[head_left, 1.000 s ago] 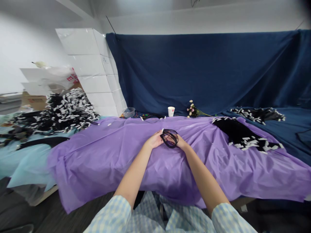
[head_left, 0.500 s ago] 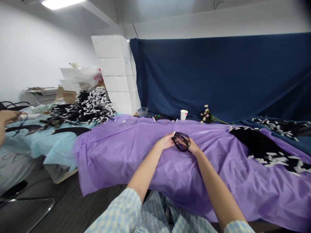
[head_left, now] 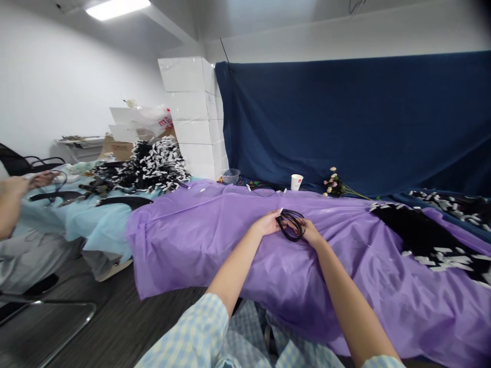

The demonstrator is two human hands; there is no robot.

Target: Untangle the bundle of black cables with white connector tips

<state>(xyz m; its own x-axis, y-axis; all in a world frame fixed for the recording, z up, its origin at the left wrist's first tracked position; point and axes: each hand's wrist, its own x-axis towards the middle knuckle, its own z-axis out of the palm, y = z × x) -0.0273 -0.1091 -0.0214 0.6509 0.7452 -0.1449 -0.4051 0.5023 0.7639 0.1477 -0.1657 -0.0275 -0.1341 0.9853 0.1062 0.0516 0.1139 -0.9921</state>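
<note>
Table cover [head_left: 215,235]: thin purple plastic-like sheet, creased, slight sheen. Coiled cord [head_left: 290,225] betw. both hands: black, smooth, looks like rubber/plastic. Backdrop [head_left: 345,117] at far edge: matt navy cloth. Cup [head_left: 295,182]: white paper. Stacked boxes [head_left: 192,112] at far left corner: glossy white.

Both hands [head_left: 268,223] closed (arms outstretched).

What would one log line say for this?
left hand: holds black cord coil | right hand: holds same coil | surface: purple cloth
</note>
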